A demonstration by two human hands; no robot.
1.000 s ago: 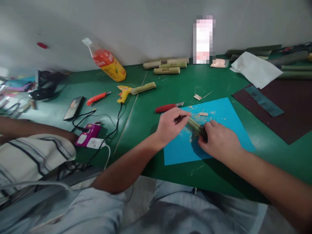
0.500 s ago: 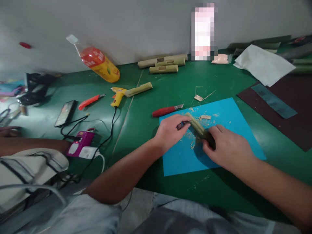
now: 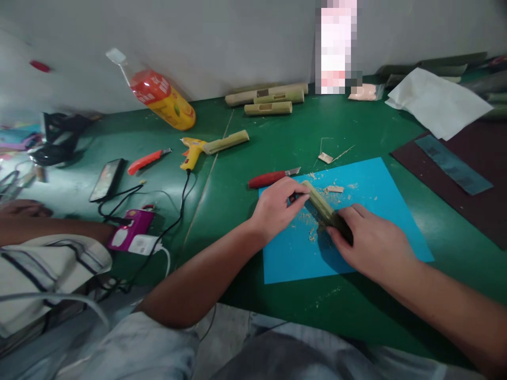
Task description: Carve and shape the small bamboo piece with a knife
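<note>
My right hand [image 3: 372,237] has its fingers wrapped round the near end of a bamboo tube [image 3: 321,205], which slants away from me above the blue sheet [image 3: 380,211]. Compared with a second ago, that hand sits farther toward my right and nearer my body in the view, and a longer stretch of the tube shows between my two hands. Over the last half second little has altered: the slant and my grasp look almost the same.

My left hand [image 3: 275,208] is at the tube's far end, fingers curled with the thumb toward the forefinger. Something dark [image 3: 293,198] shows in the gap; I cannot make out what it is, nor whether I am gripping it or only steadying the tube's end.

For the work, I judge the change a small one: more of the tube's upper side is exposed, and my right hand seems to bear most of the hold. Shavings [image 3: 312,235] lie strewn over the sheet, and a pale chip [image 3: 335,189] rests just beyond the tube, both where they were. The red-handled knife [image 3: 269,179] lies on the green surface [image 3: 225,195], just past my left knuckles, untouched.
</note>
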